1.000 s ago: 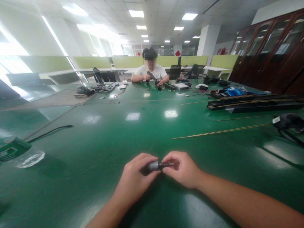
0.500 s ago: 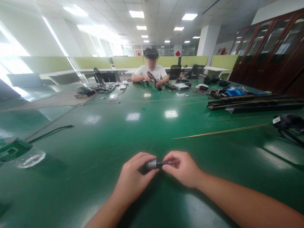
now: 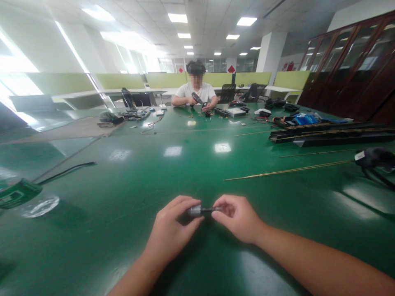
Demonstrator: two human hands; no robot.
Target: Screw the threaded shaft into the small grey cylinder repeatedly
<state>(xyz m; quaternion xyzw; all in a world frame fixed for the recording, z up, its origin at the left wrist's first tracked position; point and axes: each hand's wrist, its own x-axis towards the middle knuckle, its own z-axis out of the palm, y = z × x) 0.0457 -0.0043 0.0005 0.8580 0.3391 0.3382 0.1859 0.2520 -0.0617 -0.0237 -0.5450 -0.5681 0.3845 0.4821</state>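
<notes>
Left hand (image 3: 169,230) and right hand (image 3: 239,218) are shown facing each other over the near part of the green worktop (image 3: 197,168). Between them is held a small part in two sections: a short, silver-grey cylinder (image 3: 195,211), and a thin, dark shaft (image 3: 207,209) by which the cylinder is extended toward the right hand. Both sections are held roughly level; whether the worktop is touched by them cannot be told. The left hand is half curled, with the cylinder gripped between fingers above and thumb below; its outer end is hidden by the hand. The right hand is more tightly closed, and the far end of the shaft is pinched between thumb and fingertips.

To the left, a tilted bottle (image 3: 21,197) with a green label is cut off by the edge of the view; a black cable (image 3: 68,172) is seen just beside it. To the right, thin brass-coloured rods (image 3: 286,169) are laid near a black device (image 3: 375,159). Beyond them, long black channels (image 3: 327,135) are seen. Across the worktop, a drill-like tool (image 3: 196,98) is held by a seated person (image 3: 196,91) in a white shirt.
</notes>
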